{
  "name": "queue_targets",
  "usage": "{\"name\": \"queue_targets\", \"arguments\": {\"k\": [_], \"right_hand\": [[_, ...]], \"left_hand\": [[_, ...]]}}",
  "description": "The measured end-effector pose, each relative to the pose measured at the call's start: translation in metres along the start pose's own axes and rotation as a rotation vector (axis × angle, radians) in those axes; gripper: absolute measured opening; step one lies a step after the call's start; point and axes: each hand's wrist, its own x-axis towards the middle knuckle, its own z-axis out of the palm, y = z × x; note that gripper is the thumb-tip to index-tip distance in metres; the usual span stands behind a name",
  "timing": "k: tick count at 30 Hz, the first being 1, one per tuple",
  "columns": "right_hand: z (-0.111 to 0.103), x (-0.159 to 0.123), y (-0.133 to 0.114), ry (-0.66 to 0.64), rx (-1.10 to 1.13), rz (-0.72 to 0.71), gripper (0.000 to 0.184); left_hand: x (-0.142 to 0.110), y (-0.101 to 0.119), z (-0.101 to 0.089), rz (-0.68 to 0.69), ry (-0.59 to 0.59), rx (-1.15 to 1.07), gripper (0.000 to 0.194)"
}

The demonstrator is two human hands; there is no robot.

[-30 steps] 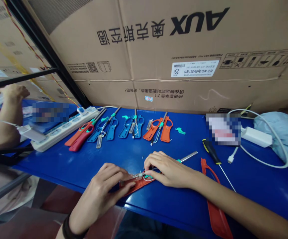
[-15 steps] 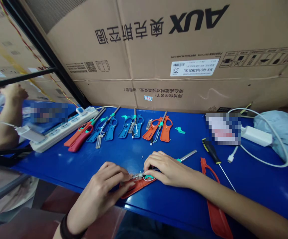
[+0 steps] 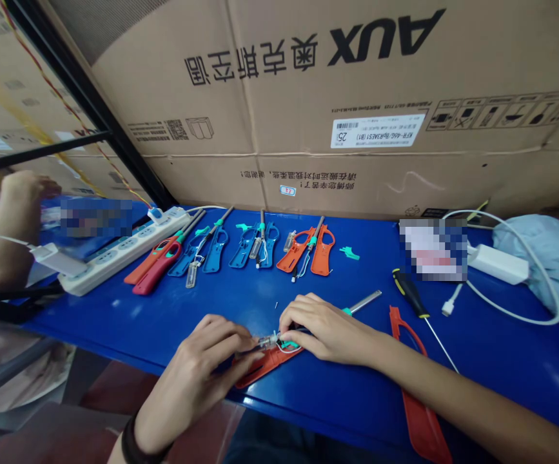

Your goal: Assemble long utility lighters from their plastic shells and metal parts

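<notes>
Head view shows a big cardboard carton [image 3: 380, 84], printed upside down, behind a blue table [image 3: 173, 328]; its walls hide what is inside. On the left side lies a white power strip [image 3: 124, 248], with a charger [image 3: 59, 258] at its near end. Right hand [image 3: 322, 328] has thumb and forefinger close together at the valve end of a clear tank; what they pinch, I cannot tell. Left hand [image 3: 206, 357] pinches the other end of this tank between thumb and fingers. Below both hands, a red shell half [image 3: 264, 368] lies on the table near its front edge, and the tank is over it. Another red half [image 3: 421, 412] lies on the right, beside a screwdriver [image 3: 409, 293]. Farther back are opened blue shells [image 3: 216, 250] and orange shells [image 3: 321, 252], with metal tubes and wires among their halves. The clear tank [image 3: 265, 343] is partly covered by fingers; whether it contains liquid, I cannot tell. One tiny screw [image 3: 276, 305] lies behind the hands.
</notes>
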Motion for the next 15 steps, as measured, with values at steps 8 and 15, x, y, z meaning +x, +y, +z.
{"name": "queue_targets", "arguments": {"k": [8, 15], "right_hand": [[0.0, 0.002, -0.001, -0.001, -0.022, -0.009, 0.014], [-0.006, 0.003, 0.0, 0.027, -0.03, 0.002, 0.015]], "left_hand": [[0.006, 0.003, -0.005, 0.029, -0.031, 0.02, 0.008], [-0.005, 0.012, 0.008, -0.085, 0.099, 0.051, 0.011]]}}
